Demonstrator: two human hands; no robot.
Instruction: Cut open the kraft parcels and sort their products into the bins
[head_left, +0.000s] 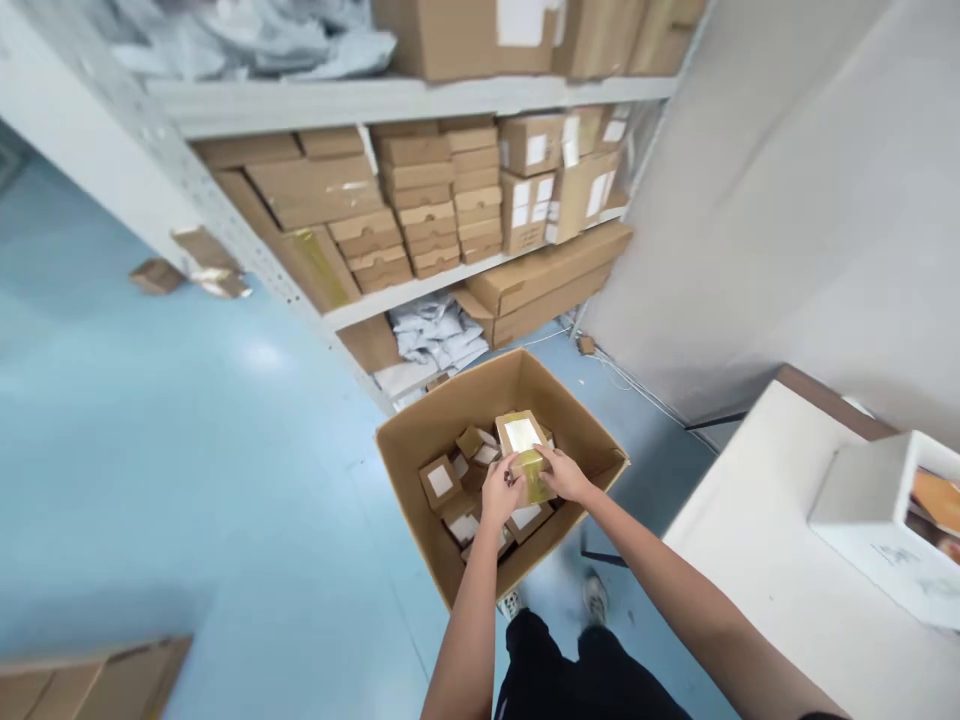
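Observation:
Over the large open carton, both of my hands hold a small cardboard box with a white label and yellowish tape. My left hand grips its left side, fingers curled against it. On its right side, my right hand presses with thumb and fingers. Several smaller labelled boxes lie jumbled inside the carton, among them a box near the left wall. My hands and the held box hide part of that heap.
Metal shelving ahead carries stacked cardboard boxes and grey plastic mailers. At right stands a white table with a white bin. Small boxes lie on the blue floor at left. More cardboard is at lower left.

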